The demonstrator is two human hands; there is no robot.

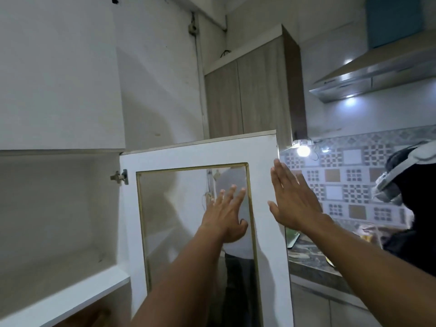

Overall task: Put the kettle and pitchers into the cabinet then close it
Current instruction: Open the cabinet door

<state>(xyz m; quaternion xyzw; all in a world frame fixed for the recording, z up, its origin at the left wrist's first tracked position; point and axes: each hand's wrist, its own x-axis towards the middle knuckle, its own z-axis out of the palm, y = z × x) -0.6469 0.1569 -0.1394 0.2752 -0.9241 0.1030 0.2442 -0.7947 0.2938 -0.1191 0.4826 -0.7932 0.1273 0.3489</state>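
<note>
Cabinet (59, 208) on the left standing open, white door (266, 208) with glass pane (179, 208) swung out toward the right. Left hand (226, 213) spread wide, flat against the glass, holding nothing. Right hand (295, 199) spread wide at the door's right edge, holding nothing. Visible shelf (70, 293) bare; kettle and pitchers out of sight. Bench (311, 258) far right, below patterned tiles (349, 175).

White cabinet door (266, 208) with gold trim — backsplash (354, 182) checkered grey, white, perhaps tan.
</note>
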